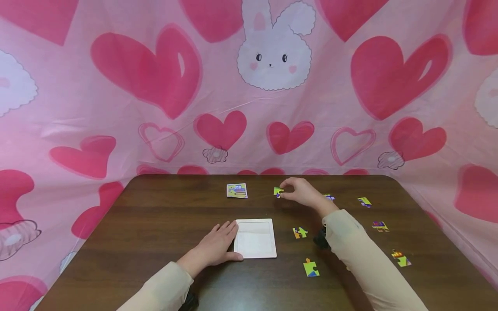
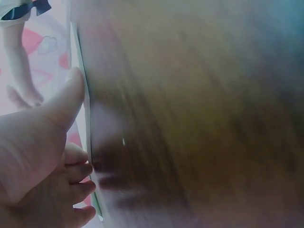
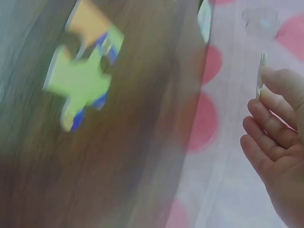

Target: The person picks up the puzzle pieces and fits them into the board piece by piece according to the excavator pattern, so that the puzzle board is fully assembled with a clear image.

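My right hand [image 1: 301, 192] pinches a green puzzle piece [image 1: 277, 191] between thumb and fingertips over the far middle of the table. Seen from the right wrist, that puzzle piece [image 3: 261, 76] is edge-on, a thin pale strip at the fingertips. My left hand [image 1: 218, 242] rests at the left edge of a square white puzzle frame [image 1: 254, 258], fingers extended, thumb near its lower left corner. The left wrist view shows the left hand's thumb [image 2: 73, 95] and fingers along the frame's thin edge. An orange and green puzzle piece [image 1: 300, 233] lies right of the frame.
A picture card [image 1: 237, 190] with a vehicle lies at the back. Loose pieces lie rightward: a green one [image 1: 311, 268] near the front, a purple one [image 1: 380, 226], a yellow-green one [image 1: 364, 201], and a red and green one [image 1: 401, 258]. A heart-patterned cloth [image 1: 272, 103] hangs behind the table.
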A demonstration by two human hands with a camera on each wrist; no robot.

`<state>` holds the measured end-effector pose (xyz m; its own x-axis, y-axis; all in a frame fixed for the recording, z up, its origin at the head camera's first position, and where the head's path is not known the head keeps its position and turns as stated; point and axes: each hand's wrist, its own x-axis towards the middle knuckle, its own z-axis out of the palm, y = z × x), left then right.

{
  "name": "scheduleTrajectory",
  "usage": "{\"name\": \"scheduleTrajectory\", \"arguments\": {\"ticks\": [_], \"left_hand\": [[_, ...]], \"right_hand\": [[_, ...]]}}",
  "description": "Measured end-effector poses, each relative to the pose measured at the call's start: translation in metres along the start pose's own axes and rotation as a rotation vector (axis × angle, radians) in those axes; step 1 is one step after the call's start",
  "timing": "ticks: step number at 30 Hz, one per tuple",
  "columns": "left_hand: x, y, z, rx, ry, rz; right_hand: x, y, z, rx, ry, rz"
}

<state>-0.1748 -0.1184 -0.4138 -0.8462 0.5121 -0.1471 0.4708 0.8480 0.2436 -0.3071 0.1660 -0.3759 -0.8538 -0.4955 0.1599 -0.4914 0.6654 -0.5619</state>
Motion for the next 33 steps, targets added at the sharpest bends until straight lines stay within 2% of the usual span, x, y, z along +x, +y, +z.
{"name": "scheduleTrajectory", "arguments": {"ticks": [3,11,17,23,30,33], "left_hand": [[0.0,-0.001,0.001,0.007,0.005,-0.002],[0.002,0.0,0.001,0.026,0.008,-0.022],[0.002,0.001,0.002,0.069,0.005,-0.029],[0.0,0.0,0.0,0.096,0.004,-0.014],[-0.001,0.0,0.001,0.087,0.016,0.007],[-0.001,-0.001,0.001,0.078,0.032,0.023]], "right_hand": [[-0.001,-0.016,0.002,0.005,0.003,-0.019],[-0.002,-0.053,0.017,-0.056,0.018,-0.13],[-0.005,-0.075,0.039,-0.096,-0.039,-0.185],[-0.006,-0.084,0.06,-0.159,-0.098,-0.28],[-0.006,-0.089,0.081,-0.18,-0.207,-0.251],[-0.005,-0.09,0.088,-0.221,-0.229,-0.242]]}}
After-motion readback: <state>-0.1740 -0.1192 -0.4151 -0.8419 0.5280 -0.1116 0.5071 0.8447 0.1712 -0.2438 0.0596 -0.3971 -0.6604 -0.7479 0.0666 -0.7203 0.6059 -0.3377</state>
